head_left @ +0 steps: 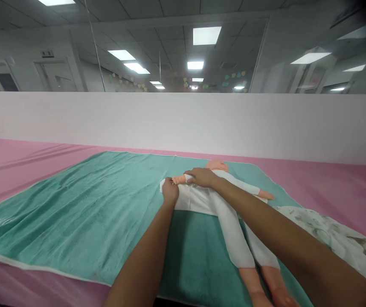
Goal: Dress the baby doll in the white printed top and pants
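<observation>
Two bare hands work at one arm of a doll (pixel 232 234), which lies in white clothing on a teal blanket (pixel 74 213), its trunk just beyond the right hand (pixel 203 177) and its legs nearer the wearer. The left hand (pixel 171 192) has its fingers closed, apparently pinching the edge of a white cloth (pixel 191 204) beside the doll's small hand (pixel 179 179). The right fingers bend over the sleeve (pixel 188 177) near the wrist; whether they grip or merely rest, I cannot tell. I judge this a step of handling arm and cloth together; shifting either calls for a steady wrist and a light pull.
</observation>
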A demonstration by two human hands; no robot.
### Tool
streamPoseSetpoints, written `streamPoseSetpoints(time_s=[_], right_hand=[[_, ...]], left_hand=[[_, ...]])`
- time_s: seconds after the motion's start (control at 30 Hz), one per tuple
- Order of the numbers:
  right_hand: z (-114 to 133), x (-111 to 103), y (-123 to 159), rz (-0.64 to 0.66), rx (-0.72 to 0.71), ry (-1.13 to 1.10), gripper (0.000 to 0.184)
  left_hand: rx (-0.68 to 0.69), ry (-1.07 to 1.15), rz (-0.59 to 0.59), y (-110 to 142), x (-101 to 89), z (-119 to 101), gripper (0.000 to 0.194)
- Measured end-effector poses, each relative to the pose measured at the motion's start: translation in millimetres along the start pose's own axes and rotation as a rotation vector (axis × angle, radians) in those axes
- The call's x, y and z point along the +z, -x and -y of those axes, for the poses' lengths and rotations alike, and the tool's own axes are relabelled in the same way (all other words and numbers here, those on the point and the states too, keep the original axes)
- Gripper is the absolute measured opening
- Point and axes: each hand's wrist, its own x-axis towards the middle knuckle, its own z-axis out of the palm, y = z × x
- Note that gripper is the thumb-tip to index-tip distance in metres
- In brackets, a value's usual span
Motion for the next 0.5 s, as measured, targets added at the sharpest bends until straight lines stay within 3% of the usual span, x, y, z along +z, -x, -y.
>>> streamPoseSetpoints(time_s=[0.1,0.2,0.27,0.33,0.4,0.5], right_hand=[[4,6,-3,0.041,0.055,0.141,0.033],[2,19,-10,0.036,0.135,0.174,0.028],[-1,30,-16,0.028,0.189,0.178,0.027],[-4,40,-22,0.036,0.224,0.158,0.024],[-5,46,-25,0.043,0.236,0.125,0.020],[-4,42,-18,-0.006,0.250,0.081,0.030]], left_hand=[[-0.080,0.124,-0.052,-5,-5.5,0,0.020],[-0.076,0.237,-0.066,5,-5.0,-13,0.021],[-0.022,0.413,0.077,20,-0.1,-29,0.022],[0.043,0.712,0.379,38,6.0,-45,0.024],[0.068,0.903,0.575,51,9.6,-57,0.024],[0.006,0.999,0.667,57,7.9,-62,0.034]])
